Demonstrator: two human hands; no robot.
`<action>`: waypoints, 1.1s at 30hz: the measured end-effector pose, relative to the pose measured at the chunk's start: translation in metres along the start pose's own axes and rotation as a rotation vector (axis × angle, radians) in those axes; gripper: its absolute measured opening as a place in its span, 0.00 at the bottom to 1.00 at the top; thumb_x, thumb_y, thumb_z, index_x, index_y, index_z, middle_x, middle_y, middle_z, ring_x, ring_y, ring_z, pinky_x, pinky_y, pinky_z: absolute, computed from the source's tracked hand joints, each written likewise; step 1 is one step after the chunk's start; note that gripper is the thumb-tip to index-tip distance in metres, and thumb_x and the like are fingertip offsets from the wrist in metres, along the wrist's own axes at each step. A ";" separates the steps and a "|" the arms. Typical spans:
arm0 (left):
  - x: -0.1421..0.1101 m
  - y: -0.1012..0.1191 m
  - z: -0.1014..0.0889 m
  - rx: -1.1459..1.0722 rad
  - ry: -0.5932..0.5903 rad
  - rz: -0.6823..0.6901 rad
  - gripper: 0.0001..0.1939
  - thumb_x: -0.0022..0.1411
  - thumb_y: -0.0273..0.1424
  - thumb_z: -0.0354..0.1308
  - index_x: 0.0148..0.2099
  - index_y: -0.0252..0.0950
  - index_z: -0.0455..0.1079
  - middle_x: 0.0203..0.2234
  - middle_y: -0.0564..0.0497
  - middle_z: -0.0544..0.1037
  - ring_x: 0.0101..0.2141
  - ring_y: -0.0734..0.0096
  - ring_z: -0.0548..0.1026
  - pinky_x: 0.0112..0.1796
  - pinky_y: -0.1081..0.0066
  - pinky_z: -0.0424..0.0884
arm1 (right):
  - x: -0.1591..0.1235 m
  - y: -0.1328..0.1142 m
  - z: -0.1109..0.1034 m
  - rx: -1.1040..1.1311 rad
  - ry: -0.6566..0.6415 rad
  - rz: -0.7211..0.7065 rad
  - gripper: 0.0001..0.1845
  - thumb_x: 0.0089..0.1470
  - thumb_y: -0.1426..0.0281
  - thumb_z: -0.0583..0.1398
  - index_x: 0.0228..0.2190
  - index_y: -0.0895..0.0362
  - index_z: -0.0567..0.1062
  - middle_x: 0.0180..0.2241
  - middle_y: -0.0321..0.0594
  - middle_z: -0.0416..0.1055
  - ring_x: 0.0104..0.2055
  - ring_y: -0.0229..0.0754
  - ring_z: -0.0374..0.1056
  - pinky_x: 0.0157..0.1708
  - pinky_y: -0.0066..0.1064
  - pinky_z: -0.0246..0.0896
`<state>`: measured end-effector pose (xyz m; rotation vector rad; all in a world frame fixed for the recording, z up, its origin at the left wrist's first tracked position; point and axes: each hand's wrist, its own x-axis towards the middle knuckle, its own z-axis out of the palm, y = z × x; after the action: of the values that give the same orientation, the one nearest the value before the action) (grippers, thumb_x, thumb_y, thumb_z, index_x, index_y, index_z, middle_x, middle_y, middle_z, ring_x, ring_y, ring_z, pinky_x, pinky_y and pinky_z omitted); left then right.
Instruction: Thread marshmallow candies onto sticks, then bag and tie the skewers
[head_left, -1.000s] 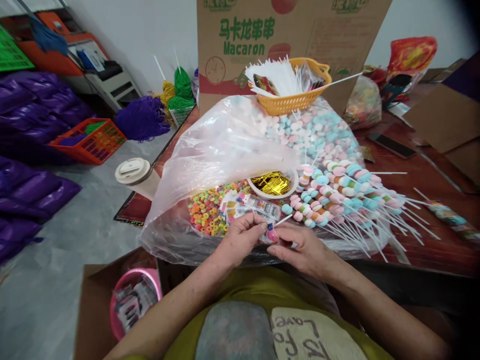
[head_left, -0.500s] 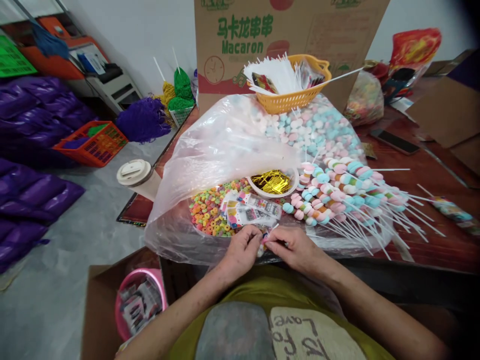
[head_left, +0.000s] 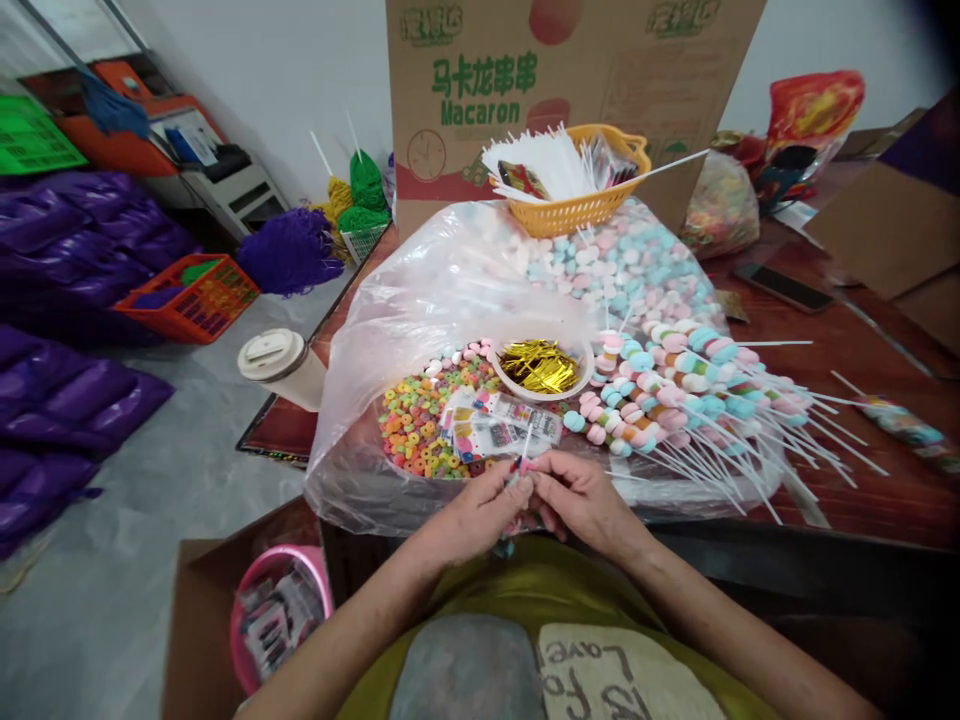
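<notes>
My left hand (head_left: 480,512) and my right hand (head_left: 581,497) meet at the table's near edge, both pinched on one thin white stick (head_left: 526,447) that points up and away, with pink candy at the fingertips. Just beyond them lie small printed packets (head_left: 501,428), a heap of coloured ring candies (head_left: 415,430) and a white bowl of gold twist ties (head_left: 541,366). To the right is a pile of finished candy skewers (head_left: 679,385), pastel pieces threaded on white sticks.
A clear plastic bag (head_left: 442,300) of pastel candies covers the red table (head_left: 862,350). Behind stand a yellow basket of sticks (head_left: 574,185) and a Macaron carton (head_left: 487,90). A lidded cup (head_left: 281,365) sits left; a pink bucket (head_left: 274,610) in a box below.
Both hands drew closer to my body and stayed pinched together. The stick swung from pointing right to nearly upright between the fingertips.
</notes>
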<state>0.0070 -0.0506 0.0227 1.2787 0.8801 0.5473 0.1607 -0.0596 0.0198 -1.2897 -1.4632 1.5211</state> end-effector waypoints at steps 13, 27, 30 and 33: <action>0.012 0.025 -0.017 0.156 -0.122 -0.108 0.15 0.58 0.35 0.47 0.23 0.35 0.67 0.18 0.52 0.71 0.22 0.73 0.68 0.27 0.74 0.64 | 0.007 -0.023 -0.032 -1.222 0.048 -0.965 0.19 0.55 0.77 0.48 0.47 0.60 0.67 0.48 0.52 0.67 0.55 0.50 0.55 0.53 0.49 0.46; 0.007 0.025 -0.024 1.261 -0.023 0.487 0.09 0.55 0.25 0.50 0.36 0.34 0.70 0.29 0.43 0.75 0.30 0.60 0.71 0.32 0.64 0.65 | 0.009 -0.018 -0.021 -0.536 -0.336 -0.050 0.15 0.53 0.75 0.42 0.24 0.57 0.66 0.12 0.29 0.55 0.15 0.34 0.56 0.19 0.26 0.57; 0.004 0.012 -0.024 0.950 0.179 0.516 0.10 0.59 0.28 0.48 0.37 0.36 0.71 0.31 0.44 0.76 0.31 0.64 0.71 0.34 0.66 0.66 | 0.035 -0.042 -0.040 -0.705 -0.367 -0.016 0.17 0.55 0.71 0.45 0.22 0.57 0.69 0.13 0.30 0.60 0.15 0.32 0.58 0.21 0.24 0.57; 0.013 0.000 -0.021 0.277 0.535 0.242 0.07 0.55 0.33 0.54 0.32 0.35 0.70 0.23 0.50 0.74 0.25 0.72 0.71 0.27 0.73 0.65 | 0.081 -0.060 -0.061 -1.016 -0.104 -0.029 0.15 0.57 0.69 0.47 0.31 0.59 0.72 0.30 0.41 0.72 0.33 0.37 0.67 0.33 0.27 0.60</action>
<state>-0.0027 -0.0285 0.0191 1.5305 1.2839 1.0164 0.1837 0.0452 0.0680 -1.7069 -2.4504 0.7873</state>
